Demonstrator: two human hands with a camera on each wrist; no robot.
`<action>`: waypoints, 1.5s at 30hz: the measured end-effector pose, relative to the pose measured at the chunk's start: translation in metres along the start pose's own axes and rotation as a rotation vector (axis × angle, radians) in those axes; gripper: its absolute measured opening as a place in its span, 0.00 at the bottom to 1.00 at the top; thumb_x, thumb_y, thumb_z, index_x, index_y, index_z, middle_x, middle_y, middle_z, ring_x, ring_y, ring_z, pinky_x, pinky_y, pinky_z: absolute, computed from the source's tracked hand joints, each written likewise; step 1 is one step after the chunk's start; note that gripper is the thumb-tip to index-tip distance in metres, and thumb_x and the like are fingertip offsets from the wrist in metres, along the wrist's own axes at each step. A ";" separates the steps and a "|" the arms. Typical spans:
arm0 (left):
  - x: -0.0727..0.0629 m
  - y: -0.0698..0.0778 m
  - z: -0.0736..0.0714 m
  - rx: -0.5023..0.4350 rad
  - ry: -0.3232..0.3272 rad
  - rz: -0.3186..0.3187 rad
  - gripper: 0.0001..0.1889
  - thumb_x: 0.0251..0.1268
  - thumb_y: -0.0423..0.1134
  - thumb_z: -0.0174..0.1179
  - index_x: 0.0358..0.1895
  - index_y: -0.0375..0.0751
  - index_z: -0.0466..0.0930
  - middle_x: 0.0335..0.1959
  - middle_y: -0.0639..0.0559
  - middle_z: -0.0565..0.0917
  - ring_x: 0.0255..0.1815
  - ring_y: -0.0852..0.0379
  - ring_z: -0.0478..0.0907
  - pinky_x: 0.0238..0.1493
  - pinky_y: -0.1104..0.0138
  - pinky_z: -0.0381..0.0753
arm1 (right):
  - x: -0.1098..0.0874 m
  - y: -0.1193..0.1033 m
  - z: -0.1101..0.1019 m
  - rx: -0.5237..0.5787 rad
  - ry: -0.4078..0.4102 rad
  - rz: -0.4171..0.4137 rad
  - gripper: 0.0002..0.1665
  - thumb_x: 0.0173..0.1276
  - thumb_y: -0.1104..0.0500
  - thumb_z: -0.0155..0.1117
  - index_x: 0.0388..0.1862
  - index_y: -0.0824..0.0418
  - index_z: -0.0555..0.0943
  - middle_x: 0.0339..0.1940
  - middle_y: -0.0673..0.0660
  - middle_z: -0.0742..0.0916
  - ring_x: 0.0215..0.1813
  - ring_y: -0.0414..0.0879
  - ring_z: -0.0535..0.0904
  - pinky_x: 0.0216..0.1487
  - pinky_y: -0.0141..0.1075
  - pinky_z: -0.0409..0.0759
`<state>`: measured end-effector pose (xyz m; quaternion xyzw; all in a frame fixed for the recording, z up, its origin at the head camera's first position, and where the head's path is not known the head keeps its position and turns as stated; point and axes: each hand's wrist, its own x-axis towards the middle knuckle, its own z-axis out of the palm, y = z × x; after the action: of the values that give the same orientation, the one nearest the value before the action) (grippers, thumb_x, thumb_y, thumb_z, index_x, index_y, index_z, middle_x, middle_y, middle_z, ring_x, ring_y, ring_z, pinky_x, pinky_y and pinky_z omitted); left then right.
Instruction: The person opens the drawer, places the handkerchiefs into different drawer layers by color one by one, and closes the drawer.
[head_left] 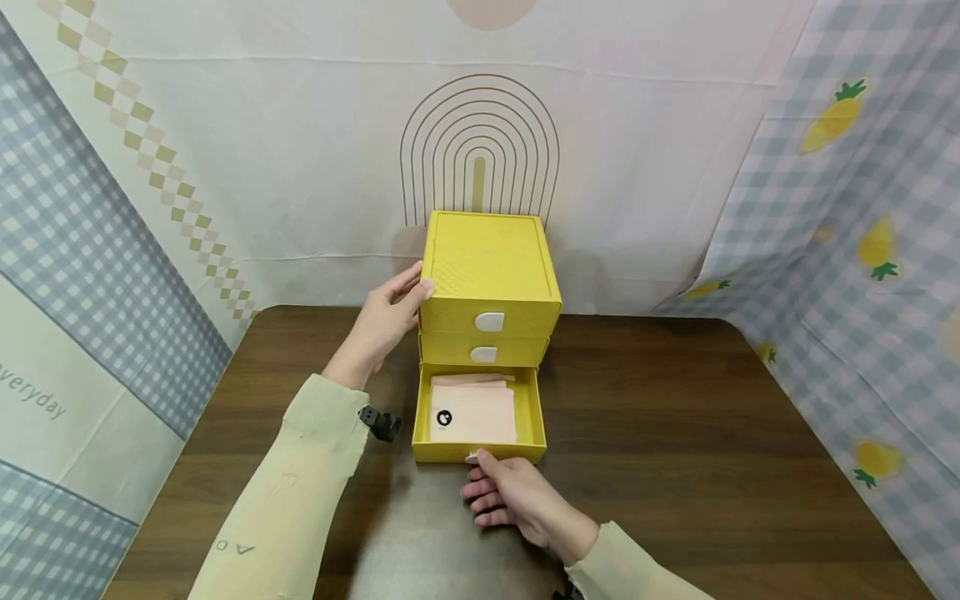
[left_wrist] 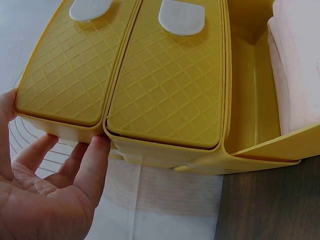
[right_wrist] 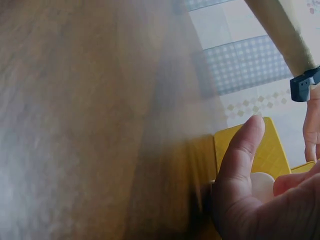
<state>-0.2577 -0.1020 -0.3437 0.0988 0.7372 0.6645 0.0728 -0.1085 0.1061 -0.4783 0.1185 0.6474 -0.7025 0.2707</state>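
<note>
A yellow three-tier drawer unit stands at the back of the table. Its bottom drawer is pulled out and holds folded pale pink cloth with a small black round mark. My left hand rests against the unit's upper left side. In the left wrist view, that hand's fingertips touch the side wall, while the thumb lies by the top edge. At the bottom drawer's front, my right hand pinches the white handle. The right wrist view shows the thumb beside this white tab.
The two upper drawers, with white tab handles, are closed. Dark wooden tabletop spreads on both sides. A pale printed cloth hangs close behind the unit. Checked cloth hangs at the right.
</note>
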 end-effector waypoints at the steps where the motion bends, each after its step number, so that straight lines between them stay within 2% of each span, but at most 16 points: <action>1: -0.001 0.001 0.000 0.002 0.000 0.001 0.30 0.73 0.50 0.53 0.75 0.54 0.58 0.73 0.51 0.63 0.71 0.51 0.61 0.64 0.53 0.69 | 0.000 0.000 0.000 0.010 0.001 0.004 0.33 0.75 0.40 0.51 0.50 0.71 0.76 0.35 0.58 0.86 0.27 0.42 0.80 0.29 0.37 0.84; 9: -0.001 0.000 0.000 0.003 0.000 -0.003 0.31 0.72 0.51 0.54 0.75 0.55 0.58 0.73 0.51 0.62 0.71 0.51 0.61 0.65 0.51 0.68 | 0.003 0.001 0.003 0.040 0.021 -0.006 0.28 0.77 0.44 0.50 0.55 0.70 0.73 0.32 0.57 0.85 0.25 0.41 0.80 0.28 0.38 0.85; 14: 0.000 -0.002 0.000 0.009 0.007 -0.001 0.30 0.73 0.51 0.53 0.75 0.56 0.59 0.72 0.51 0.63 0.71 0.51 0.61 0.65 0.51 0.67 | 0.008 0.000 0.003 0.041 0.033 -0.022 0.28 0.78 0.46 0.49 0.54 0.70 0.73 0.32 0.57 0.84 0.25 0.42 0.80 0.28 0.38 0.85; 21: 0.015 -0.022 -0.002 0.014 0.013 0.010 0.31 0.70 0.55 0.55 0.74 0.61 0.59 0.72 0.54 0.63 0.70 0.53 0.62 0.64 0.54 0.70 | 0.018 -0.005 0.003 0.045 0.062 -0.055 0.28 0.78 0.45 0.49 0.54 0.71 0.72 0.30 0.56 0.84 0.25 0.43 0.79 0.27 0.39 0.85; 24: 0.018 -0.027 -0.002 0.014 0.025 0.014 0.31 0.68 0.57 0.56 0.73 0.65 0.61 0.72 0.56 0.64 0.69 0.54 0.64 0.63 0.54 0.71 | 0.022 -0.007 0.003 0.044 0.075 -0.061 0.28 0.77 0.45 0.49 0.53 0.71 0.73 0.30 0.56 0.84 0.25 0.43 0.79 0.27 0.39 0.85; 33: 0.018 -0.027 -0.002 0.037 0.075 0.026 0.30 0.66 0.61 0.56 0.70 0.69 0.64 0.67 0.58 0.69 0.68 0.57 0.65 0.62 0.55 0.72 | 0.032 -0.012 0.003 0.035 0.087 -0.077 0.28 0.77 0.45 0.51 0.52 0.72 0.73 0.29 0.56 0.83 0.24 0.42 0.79 0.27 0.39 0.85; 45: 0.018 -0.027 0.000 0.035 0.076 0.024 0.30 0.65 0.61 0.57 0.71 0.68 0.64 0.67 0.59 0.70 0.67 0.57 0.66 0.61 0.54 0.73 | 0.048 -0.020 -0.004 0.035 0.106 -0.090 0.26 0.78 0.47 0.50 0.54 0.71 0.74 0.28 0.55 0.83 0.24 0.42 0.79 0.29 0.38 0.85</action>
<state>-0.2760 -0.1006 -0.3698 0.0835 0.7497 0.6555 0.0353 -0.1591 0.0993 -0.4864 0.1313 0.6530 -0.7180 0.2020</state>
